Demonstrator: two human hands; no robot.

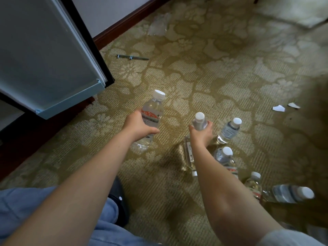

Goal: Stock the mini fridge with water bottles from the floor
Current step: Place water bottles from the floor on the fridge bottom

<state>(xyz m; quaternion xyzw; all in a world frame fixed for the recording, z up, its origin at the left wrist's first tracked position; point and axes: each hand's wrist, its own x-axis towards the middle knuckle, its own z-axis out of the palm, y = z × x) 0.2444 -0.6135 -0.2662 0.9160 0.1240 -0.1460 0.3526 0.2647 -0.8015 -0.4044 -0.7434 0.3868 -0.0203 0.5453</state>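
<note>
left hand point(140, 126) grips red-label bottle point(153, 110) | right hand point(202, 134) wraps second bottle point(199, 121)

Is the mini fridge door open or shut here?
Open. The fridge door stands swung out over the carpet, its pale inner liner and bottom door shelf facing the camera.

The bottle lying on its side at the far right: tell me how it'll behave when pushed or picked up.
The lying bottle is round-bodied, so a sideways nudge would probably roll it, though the carpet should slow it. It looks full, so it is likely heavy for its size. Its clear plastic probably gives slightly under a grip.
</note>
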